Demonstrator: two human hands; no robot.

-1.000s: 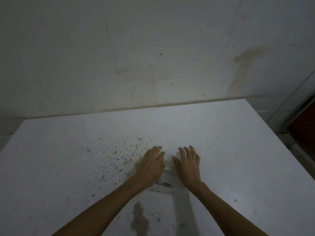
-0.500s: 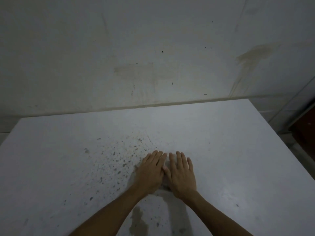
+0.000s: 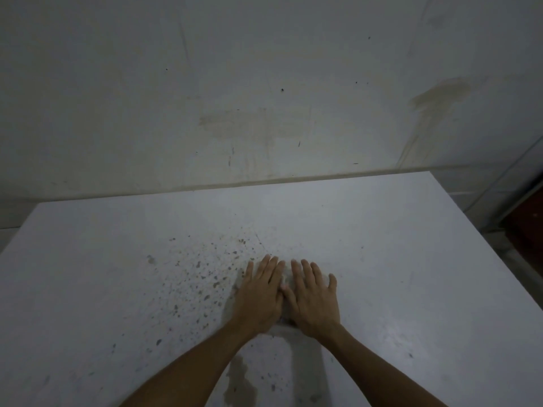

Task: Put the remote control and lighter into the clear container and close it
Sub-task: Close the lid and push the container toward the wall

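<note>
No writing or label can be read anywhere. In the lower middle of the frame, the left hand (image 3: 260, 298) and right hand (image 3: 314, 301) lie palm down, side by side, fingers straight and spread flat, gripping nothing, thumbs touching. They press on the clear container (image 3: 284, 327), of which only a pale sliver shows between and below the wrists; its contents are hidden. Both forearms rise from the bottom edge. The white table (image 3: 411, 259) is speckled brown left of the hands.
</note>
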